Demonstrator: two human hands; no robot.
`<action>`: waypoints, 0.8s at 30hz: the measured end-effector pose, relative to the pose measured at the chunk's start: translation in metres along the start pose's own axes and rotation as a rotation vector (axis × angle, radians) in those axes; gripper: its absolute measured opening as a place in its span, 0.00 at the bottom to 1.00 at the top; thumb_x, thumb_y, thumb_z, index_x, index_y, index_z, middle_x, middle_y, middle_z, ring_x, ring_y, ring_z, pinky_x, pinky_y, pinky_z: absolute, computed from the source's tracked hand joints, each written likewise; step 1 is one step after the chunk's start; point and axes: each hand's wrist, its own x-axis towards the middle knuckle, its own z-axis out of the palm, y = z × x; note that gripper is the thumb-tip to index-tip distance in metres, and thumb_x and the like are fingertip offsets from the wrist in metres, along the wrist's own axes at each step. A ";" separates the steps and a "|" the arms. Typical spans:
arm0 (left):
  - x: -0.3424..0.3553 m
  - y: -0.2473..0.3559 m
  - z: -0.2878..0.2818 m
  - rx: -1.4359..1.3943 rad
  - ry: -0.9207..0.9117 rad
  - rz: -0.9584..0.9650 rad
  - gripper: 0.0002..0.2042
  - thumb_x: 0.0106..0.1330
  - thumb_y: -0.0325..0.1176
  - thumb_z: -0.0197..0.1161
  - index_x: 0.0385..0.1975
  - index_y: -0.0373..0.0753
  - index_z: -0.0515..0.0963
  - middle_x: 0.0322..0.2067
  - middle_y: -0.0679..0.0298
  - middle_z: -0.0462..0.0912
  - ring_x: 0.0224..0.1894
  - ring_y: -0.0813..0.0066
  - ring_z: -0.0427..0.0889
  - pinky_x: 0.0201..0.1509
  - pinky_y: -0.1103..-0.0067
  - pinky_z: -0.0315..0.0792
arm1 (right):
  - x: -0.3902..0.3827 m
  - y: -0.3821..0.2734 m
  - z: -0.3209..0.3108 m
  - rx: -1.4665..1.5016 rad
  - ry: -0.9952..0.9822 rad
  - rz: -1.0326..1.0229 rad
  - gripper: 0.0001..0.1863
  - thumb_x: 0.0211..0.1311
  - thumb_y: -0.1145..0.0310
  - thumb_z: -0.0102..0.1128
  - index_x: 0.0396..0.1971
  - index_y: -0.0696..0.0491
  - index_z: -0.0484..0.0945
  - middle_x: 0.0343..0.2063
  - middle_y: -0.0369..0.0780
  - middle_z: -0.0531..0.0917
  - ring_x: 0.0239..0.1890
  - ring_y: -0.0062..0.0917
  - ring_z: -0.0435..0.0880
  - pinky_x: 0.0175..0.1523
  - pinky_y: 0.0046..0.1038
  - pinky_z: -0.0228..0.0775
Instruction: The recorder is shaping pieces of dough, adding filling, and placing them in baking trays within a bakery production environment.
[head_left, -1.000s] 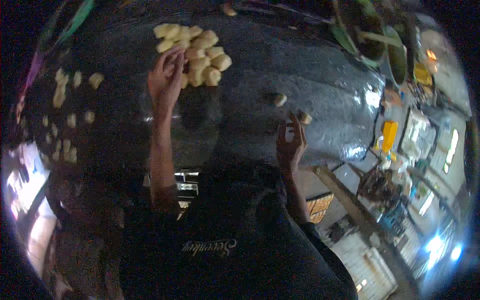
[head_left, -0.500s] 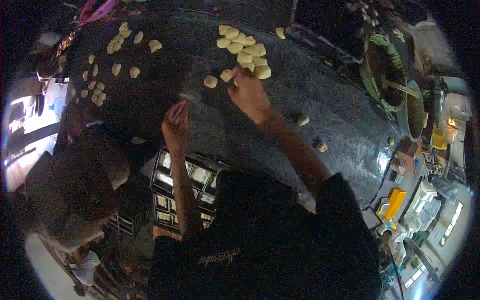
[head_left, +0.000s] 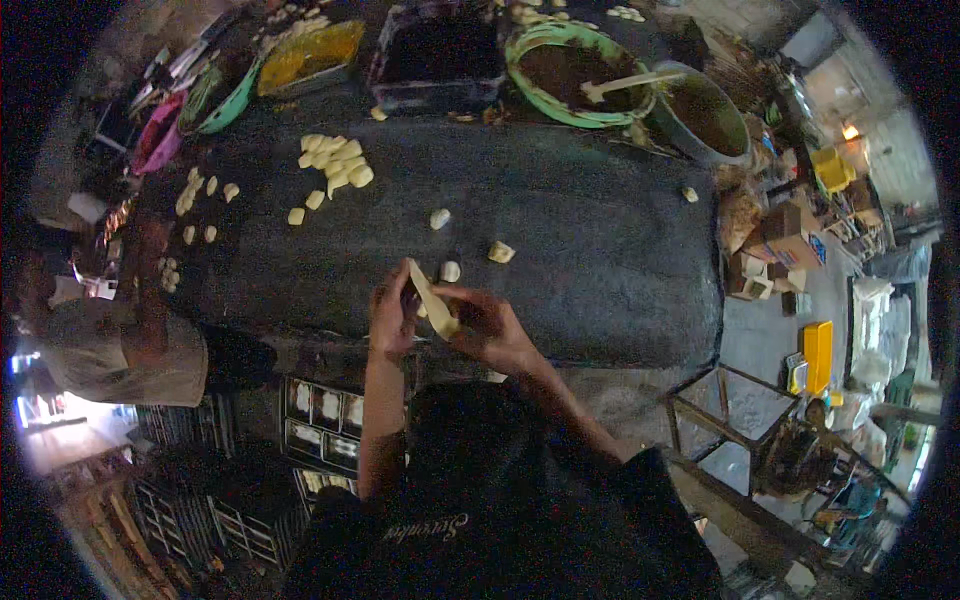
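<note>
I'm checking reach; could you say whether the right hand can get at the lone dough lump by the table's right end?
Probably not immediately: the right hand holds a dough piece, and the lump lies well away.

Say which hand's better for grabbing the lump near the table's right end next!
Probably the right hand: it's nearer that pale lump than the left hand. Both seem to hold a flat pale piece, so the right might need freeing.

Dim interior: grain is speckling the black shirt (head_left: 510, 470); white glare is burning out at lower left; orange light (head_left: 851, 131) is glowing upper right; left hand (head_left: 392, 320) and right hand (head_left: 495, 332) are showing shaded, soft; fisheye curvature is bending edges.
</note>
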 end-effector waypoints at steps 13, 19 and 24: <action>0.079 0.116 -0.074 0.658 0.179 0.534 0.19 0.64 0.50 0.60 0.36 0.37 0.78 0.30 0.61 0.81 0.34 0.67 0.83 0.39 0.72 0.76 | -0.048 -0.035 0.012 0.227 -0.256 -0.011 0.26 0.47 0.74 0.67 0.50 0.55 0.75 0.50 0.39 0.76 0.55 0.29 0.74 0.58 0.33 0.68; 0.076 0.063 -0.150 1.751 0.476 0.552 0.22 0.63 0.49 0.62 0.38 0.31 0.79 0.30 0.50 0.83 0.30 0.55 0.83 0.36 0.68 0.78 | -0.001 -0.022 -0.002 0.167 0.170 -0.098 0.24 0.50 0.83 0.62 0.51 0.56 0.75 0.48 0.40 0.79 0.51 0.28 0.79 0.50 0.31 0.76; 0.074 0.058 -0.143 1.497 0.199 0.679 0.26 0.58 0.44 0.69 0.50 0.31 0.73 0.38 0.46 0.83 0.39 0.51 0.84 0.45 0.64 0.79 | 0.028 0.009 -0.038 -0.769 0.605 -0.196 0.24 0.52 0.76 0.66 0.52 0.52 0.76 0.43 0.40 0.84 0.45 0.26 0.82 0.49 0.28 0.76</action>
